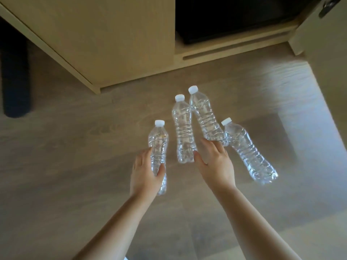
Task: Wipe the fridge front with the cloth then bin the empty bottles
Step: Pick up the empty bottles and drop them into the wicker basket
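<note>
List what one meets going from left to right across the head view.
Dark rounded object → clear plastic white-capped bottle gripped by the left hand → second clear bottle → third tilted bottle → rightmost bottle. The right hand overlaps the middle bottles, so it is left out.

clear capped bottles (249,152) flat on grey wood floor (75,147) by cabinet (112,44)

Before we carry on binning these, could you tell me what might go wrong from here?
The right hand reaches between the second bottle and third bottle, which sit close together, so it may knock one away. The left hand holds the left bottle by its thin, crumpled body, so it could slip.
</note>
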Demonstrator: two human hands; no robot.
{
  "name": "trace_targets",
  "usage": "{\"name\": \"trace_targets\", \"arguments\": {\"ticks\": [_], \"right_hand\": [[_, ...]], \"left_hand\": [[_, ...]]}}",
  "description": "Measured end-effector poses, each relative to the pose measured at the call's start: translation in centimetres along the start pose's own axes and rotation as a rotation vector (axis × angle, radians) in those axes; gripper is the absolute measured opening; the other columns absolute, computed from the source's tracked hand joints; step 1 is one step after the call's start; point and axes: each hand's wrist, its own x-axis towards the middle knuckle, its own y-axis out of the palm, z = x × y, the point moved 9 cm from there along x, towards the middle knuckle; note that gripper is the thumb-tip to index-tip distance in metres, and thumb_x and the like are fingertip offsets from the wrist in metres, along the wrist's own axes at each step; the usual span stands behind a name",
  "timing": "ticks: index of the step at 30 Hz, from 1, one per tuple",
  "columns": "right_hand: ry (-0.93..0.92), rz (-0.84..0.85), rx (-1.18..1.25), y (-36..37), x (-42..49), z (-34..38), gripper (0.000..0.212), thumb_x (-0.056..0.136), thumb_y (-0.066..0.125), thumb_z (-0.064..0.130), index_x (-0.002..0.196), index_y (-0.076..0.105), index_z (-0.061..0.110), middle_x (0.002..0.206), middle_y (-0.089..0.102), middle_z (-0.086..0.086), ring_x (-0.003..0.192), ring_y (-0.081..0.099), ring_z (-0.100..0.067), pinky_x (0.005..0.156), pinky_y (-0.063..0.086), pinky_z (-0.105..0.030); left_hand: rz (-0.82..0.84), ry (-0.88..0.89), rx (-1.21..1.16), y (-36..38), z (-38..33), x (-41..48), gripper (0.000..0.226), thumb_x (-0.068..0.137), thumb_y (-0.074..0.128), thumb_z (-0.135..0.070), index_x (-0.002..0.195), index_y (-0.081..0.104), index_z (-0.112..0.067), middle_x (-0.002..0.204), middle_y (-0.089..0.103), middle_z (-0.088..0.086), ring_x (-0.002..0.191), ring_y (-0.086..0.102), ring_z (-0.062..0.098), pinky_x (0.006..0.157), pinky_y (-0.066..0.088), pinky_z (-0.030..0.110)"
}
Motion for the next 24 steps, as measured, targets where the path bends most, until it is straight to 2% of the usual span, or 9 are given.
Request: {"name": "trace_targets", "arguments": {"ticks": [6,10,13,15,18,21,24], "right_hand": [[0.108,0.031,0.078,4.4,1.7,-2.1,0.056,0.085,0.06,0.039,0.136,0.041,0.025,0.132,0.046,-0.003,0.12,0.045,-0.023,0.083,0.043,-0.033],[0.171,0.066,0.126,6.5,2.3,-2.8,0.063,0.082,0.06,0.045,0.138,0.034,0.033,0.133,0.041,-0.001,0.119,0.046,-0.022,0.084,0.044,-0.032],[0.212,0.089,0.179,7.7,2.3,-3.5,0.068,0.079,0.063,0.045,0.139,0.032,0.036,0.133,0.041,-0.001,0.117,0.047,-0.02,0.082,0.042,-0.028],[0.219,0.099,0.249,8.4,2.2,-3.7,0.071,0.078,0.067,0.041,0.139,0.031,0.036,0.133,0.042,0.0,0.112,0.047,-0.014,0.08,0.035,-0.02],[0.226,0.087,0.318,8.6,2.0,-3.5,0.069,0.077,0.069,0.033,0.138,0.036,0.034,0.132,0.045,-0.001,0.091,0.039,0.001,0.072,0.027,-0.006],[0.249,0.072,0.366,7.8,1.3,-2.7,0.065,0.077,0.07,0.029,0.135,0.04,0.034,0.127,0.048,-0.002,0.08,0.039,0.015,0.069,0.028,-0.002],[0.256,0.079,0.393,6.3,0.3,-1.2,0.064,0.077,0.07,0.03,0.134,0.041,0.035,0.123,0.05,0.0,0.086,0.042,0.008,0.068,0.029,-0.003]], "left_hand": [[0.016,-0.075,-0.058,3.4,3.7,0.7,0.071,0.082,0.065,-0.029,0.143,0.029,-0.018,0.135,0.044,0.005,0.125,0.039,0.022,0.099,0.035,0.034],[0.018,-0.087,-0.109,4.5,4.7,0.7,0.079,0.08,0.068,-0.03,0.144,0.023,-0.025,0.137,0.041,0.001,0.124,0.04,0.018,0.09,0.037,0.025],[0.004,-0.102,-0.151,4.9,5.1,0.8,0.081,0.079,0.069,-0.033,0.145,0.022,-0.025,0.139,0.041,0.001,0.124,0.043,0.017,0.088,0.039,0.026],[0.005,-0.116,-0.169,5.0,5.3,0.8,0.082,0.078,0.069,-0.033,0.145,0.022,-0.025,0.139,0.041,0.001,0.123,0.044,0.017,0.089,0.039,0.026],[0.002,-0.126,-0.182,4.6,5.4,0.8,0.081,0.078,0.071,-0.031,0.144,0.025,-0.024,0.138,0.043,0.001,0.123,0.045,0.017,0.091,0.039,0.026],[-0.011,-0.146,-0.195,3.2,5.0,0.3,0.079,0.078,0.071,-0.03,0.143,0.027,-0.024,0.139,0.043,0.0,0.123,0.045,0.017,0.091,0.038,0.025],[-0.025,-0.177,-0.218,1.3,4.2,-0.8,0.078,0.077,0.07,-0.032,0.142,0.027,-0.026,0.14,0.043,-0.002,0.121,0.048,0.016,0.089,0.039,0.025]]}}
